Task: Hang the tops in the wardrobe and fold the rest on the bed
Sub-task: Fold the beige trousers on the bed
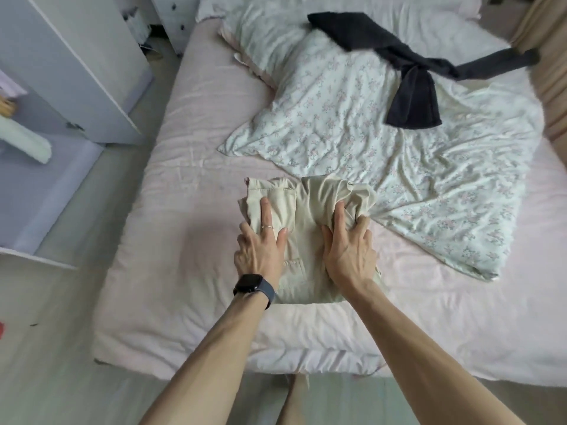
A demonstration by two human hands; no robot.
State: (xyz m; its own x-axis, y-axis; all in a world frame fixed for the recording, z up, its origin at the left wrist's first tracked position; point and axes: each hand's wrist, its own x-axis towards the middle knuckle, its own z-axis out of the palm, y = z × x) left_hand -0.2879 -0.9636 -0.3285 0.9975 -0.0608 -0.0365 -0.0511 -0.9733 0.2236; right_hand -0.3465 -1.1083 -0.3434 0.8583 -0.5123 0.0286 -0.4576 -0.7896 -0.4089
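Both hands on beige trousers

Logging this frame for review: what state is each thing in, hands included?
Beige garment: folded into a compact bundle on the bed, top right corner still bunched.
Left hand: flat, pressing the garment's left side.
Right hand: gripping the bunched fabric.
Dark garment: unfolded, sprawled across the duvet.
Duvet: rumpled, lying askew.
Wardrobe door: open.
Bed: sheet wrinkled.
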